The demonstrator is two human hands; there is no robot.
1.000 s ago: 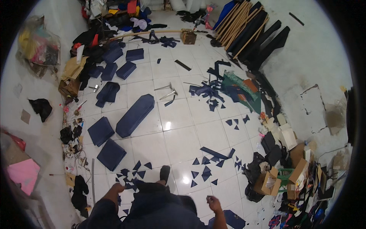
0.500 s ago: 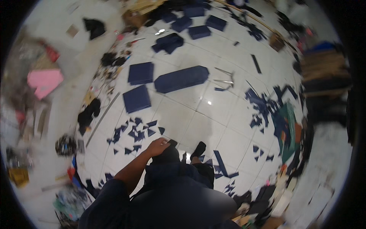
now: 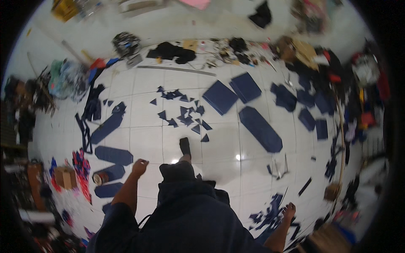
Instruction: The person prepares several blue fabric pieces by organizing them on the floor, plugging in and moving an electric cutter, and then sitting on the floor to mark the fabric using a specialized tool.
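Note:
My left hand point(image 3: 140, 167) hangs over the white tiled floor point(image 3: 147, 145) with loosely bent fingers and nothing visible in it. The closest cloth to it is a long navy panel point(image 3: 114, 155) with cut corners, lying flat. My right hand point(image 3: 289, 209) is out to the right, fingers slightly bent, with no held thing showing. It hangs above a heap of navy cloth scraps point(image 3: 272, 211). In front of me lie a large elongated navy stack point(image 3: 260, 129) and two square navy stacks point(image 3: 220, 97) point(image 3: 246, 87).
Small navy offcuts point(image 3: 184, 114) are strewn ahead of my black-socked foot point(image 3: 184, 146). An opened silver tool resembling shears point(image 3: 278, 168) lies at the right. Along the wall are a metal strip point(image 3: 177, 70) and black cloth point(image 3: 171, 52). A cardboard box point(image 3: 65, 177) sits at the left.
My view has turned left, so the cloth stacks now appear farther right and the left-side panels have come into sight. My left hand has moved away from my leg; my right hand is now visible.

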